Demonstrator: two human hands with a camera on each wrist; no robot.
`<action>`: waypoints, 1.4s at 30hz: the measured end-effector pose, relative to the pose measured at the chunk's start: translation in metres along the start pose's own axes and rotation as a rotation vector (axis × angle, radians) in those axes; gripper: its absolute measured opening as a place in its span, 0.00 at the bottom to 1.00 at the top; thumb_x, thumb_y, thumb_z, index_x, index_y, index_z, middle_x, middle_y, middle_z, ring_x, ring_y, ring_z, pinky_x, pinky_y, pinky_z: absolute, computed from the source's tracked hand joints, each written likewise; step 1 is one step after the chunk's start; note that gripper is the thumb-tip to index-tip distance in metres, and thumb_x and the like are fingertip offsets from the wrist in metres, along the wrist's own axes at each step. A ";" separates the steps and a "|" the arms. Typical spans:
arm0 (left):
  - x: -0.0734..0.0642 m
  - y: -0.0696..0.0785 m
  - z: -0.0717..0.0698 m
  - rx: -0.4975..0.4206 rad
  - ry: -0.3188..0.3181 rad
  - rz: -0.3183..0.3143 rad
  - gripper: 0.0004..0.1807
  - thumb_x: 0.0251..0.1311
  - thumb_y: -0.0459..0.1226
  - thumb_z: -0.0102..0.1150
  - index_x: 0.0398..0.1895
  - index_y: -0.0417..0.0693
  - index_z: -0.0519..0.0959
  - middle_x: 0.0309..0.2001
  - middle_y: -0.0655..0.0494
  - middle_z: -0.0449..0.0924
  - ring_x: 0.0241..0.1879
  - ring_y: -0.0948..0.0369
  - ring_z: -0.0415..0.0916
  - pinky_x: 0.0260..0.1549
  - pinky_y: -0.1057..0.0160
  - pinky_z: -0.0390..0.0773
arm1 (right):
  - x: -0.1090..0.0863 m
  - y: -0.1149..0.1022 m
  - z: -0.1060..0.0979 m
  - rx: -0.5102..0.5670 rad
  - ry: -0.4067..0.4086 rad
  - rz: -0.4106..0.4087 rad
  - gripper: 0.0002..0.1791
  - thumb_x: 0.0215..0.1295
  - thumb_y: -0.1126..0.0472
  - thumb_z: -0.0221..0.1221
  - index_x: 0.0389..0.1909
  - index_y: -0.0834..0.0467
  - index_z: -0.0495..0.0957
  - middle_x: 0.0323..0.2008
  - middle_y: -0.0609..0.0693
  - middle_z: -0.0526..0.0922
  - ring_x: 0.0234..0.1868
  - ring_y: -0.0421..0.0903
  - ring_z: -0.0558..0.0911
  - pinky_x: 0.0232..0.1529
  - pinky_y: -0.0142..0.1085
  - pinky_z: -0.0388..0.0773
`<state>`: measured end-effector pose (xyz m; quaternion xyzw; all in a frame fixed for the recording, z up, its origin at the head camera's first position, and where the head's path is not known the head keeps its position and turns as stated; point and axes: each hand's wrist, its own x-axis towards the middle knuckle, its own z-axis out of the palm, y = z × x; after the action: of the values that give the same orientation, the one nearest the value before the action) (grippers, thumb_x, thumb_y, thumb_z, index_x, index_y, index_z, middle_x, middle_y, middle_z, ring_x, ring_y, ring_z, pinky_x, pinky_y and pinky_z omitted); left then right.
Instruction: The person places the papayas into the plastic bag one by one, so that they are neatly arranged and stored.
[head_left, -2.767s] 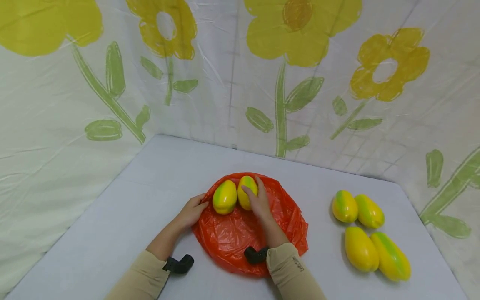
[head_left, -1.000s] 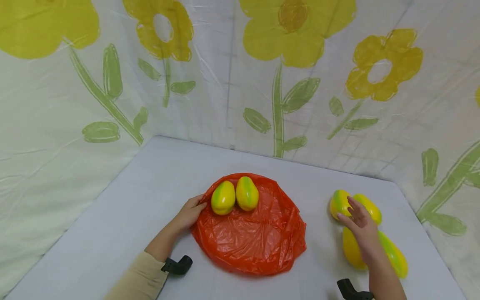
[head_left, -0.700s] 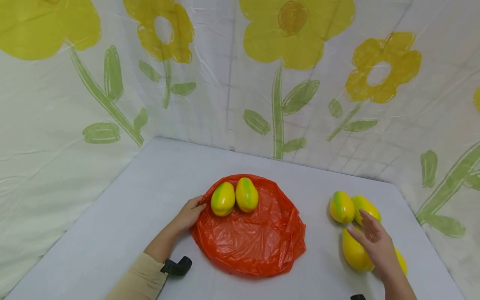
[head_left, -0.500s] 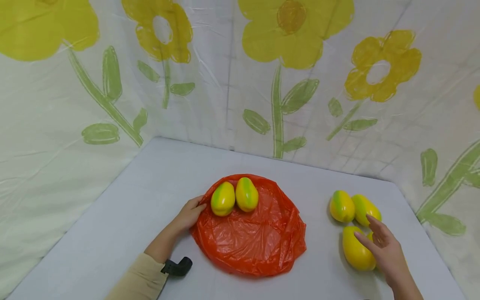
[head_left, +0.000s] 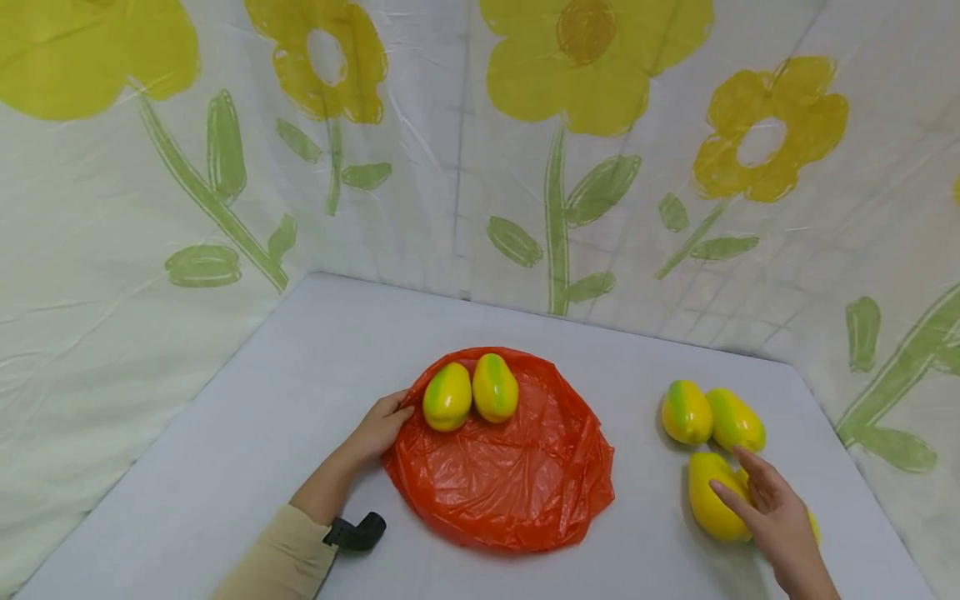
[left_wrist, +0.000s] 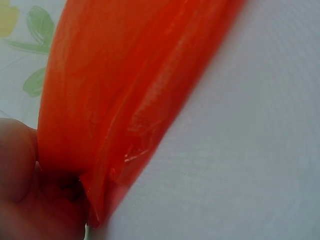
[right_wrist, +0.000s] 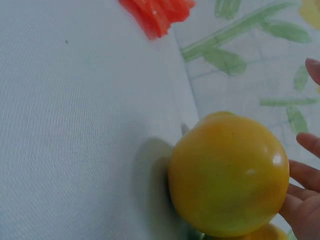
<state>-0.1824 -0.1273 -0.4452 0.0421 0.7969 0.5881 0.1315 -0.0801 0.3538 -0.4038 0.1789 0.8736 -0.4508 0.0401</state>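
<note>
My left hand [head_left: 378, 427] pinches the left rim of a red plastic bag [head_left: 495, 492], which is spread wide on the table. In the left wrist view, the thumb and curled fingers close on the bag's edge [left_wrist: 100, 135]. Two yellow papayas with green streaks, a left one [head_left: 447, 398] and a right one [head_left: 495, 388], sit inside near the bag's far side. My right hand [head_left: 783, 521] hovers with spread fingers over the front pair at right, close beside a papaya [head_left: 712, 500]. In the right wrist view that papaya [right_wrist: 227, 175] has fingertips at its edge. Its neighbour is mostly hidden.
Behind the right hand lie two more papayas, one on the left [head_left: 686, 412] and one on the right [head_left: 737, 419]. A white table [head_left: 300, 350] carries everything. Flower-printed cloth [head_left: 420, 208] hangs along its back and left edges. A black wrist camera [head_left: 360, 532] sits on the left wrist.
My right hand has let go of the second papaya in the bag and moved right, then back toward the front pair. The left hand has kept its hold on the bag's rim.
</note>
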 end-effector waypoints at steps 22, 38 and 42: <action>0.006 -0.009 0.000 -0.002 -0.001 -0.007 0.23 0.70 0.34 0.35 0.65 0.36 0.62 0.56 0.37 0.72 0.32 0.60 0.79 0.32 0.61 0.83 | 0.005 0.002 0.029 -0.127 -0.061 0.068 0.54 0.52 0.35 0.60 0.72 0.55 0.44 0.73 0.63 0.42 0.67 0.64 0.50 0.62 0.61 0.53; 0.006 -0.007 -0.001 0.000 0.001 -0.011 0.24 0.70 0.35 0.35 0.67 0.36 0.60 0.59 0.36 0.70 0.32 0.60 0.79 0.32 0.61 0.83 | 0.007 0.006 0.036 -0.104 -0.011 0.104 0.57 0.52 0.40 0.63 0.74 0.49 0.37 0.70 0.66 0.46 0.63 0.65 0.54 0.59 0.62 0.56; 0.006 -0.009 -0.001 0.010 0.000 -0.007 0.24 0.70 0.35 0.35 0.66 0.35 0.60 0.58 0.36 0.70 0.32 0.61 0.79 0.32 0.61 0.83 | 0.006 0.005 0.038 -0.102 0.000 0.100 0.56 0.53 0.40 0.62 0.74 0.49 0.37 0.70 0.66 0.46 0.63 0.65 0.53 0.60 0.63 0.54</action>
<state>-0.1877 -0.1294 -0.4543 0.0401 0.8000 0.5836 0.1333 -0.0875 0.3281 -0.4318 0.2199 0.8853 -0.4033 0.0718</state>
